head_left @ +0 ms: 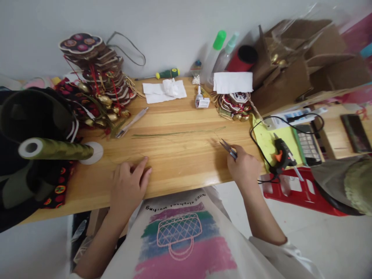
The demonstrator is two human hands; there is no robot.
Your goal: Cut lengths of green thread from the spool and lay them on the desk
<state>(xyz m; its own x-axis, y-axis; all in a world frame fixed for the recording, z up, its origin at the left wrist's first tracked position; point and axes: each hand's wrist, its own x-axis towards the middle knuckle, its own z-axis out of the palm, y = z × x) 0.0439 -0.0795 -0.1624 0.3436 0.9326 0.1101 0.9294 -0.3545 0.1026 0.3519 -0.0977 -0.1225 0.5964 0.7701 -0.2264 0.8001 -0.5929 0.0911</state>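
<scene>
My left hand rests on the wooden table near its front edge. Its index finger is stretched out against the tabletop and the thumb stands apart; whether a fine thread runs under the fingertip is too faint to tell. In my right hand is a small pair of scissors, blades pointing up and left, slightly apart. Thin olive-green cords lie across the table beyond both hands, their right end close to the blade tips. To the left of my left hand lies a spool of olive-green thread.
Stacked painted wooden pendants with bells stand back left, beside a pen. Behind are a screwdriver, tissue and a small glue bottle. A hot glue gun and cardboard box occupy the right.
</scene>
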